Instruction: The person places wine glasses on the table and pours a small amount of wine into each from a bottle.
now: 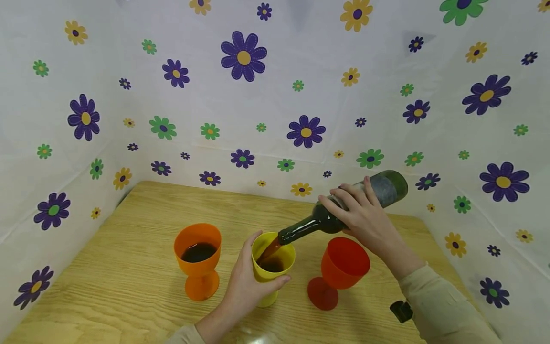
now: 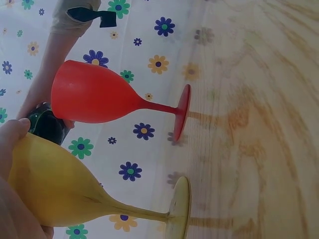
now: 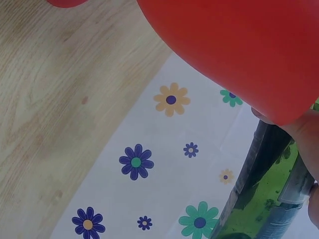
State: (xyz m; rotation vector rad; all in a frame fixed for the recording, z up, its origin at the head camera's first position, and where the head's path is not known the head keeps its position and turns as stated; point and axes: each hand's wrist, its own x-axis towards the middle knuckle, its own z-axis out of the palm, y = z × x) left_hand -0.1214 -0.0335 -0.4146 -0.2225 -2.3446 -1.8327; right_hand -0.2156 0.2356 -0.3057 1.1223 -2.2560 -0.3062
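Note:
In the head view my left hand (image 1: 250,282) grips the bowl of a yellow goblet (image 1: 283,262) in the middle of the table. My right hand (image 1: 365,217) holds a dark green wine bottle (image 1: 301,229) round its body, tilted down to the left. The bottle's mouth is at the goblet's rim, and a reddish-brown liquid (image 1: 269,249) streams into dark liquid inside. The left wrist view shows the yellow goblet's foot (image 2: 179,211) at the table surface. A red goblet (image 1: 343,267) stands right of the yellow one, below the bottle, with no liquid visible in it.
An orange goblet (image 1: 197,270) holding dark liquid (image 1: 198,252) stands to the left. The wooden table (image 1: 129,267) is bordered at the back and sides by a white flower-patterned sheet (image 1: 193,105). A dark strap (image 1: 401,311) hangs by the right sleeve.

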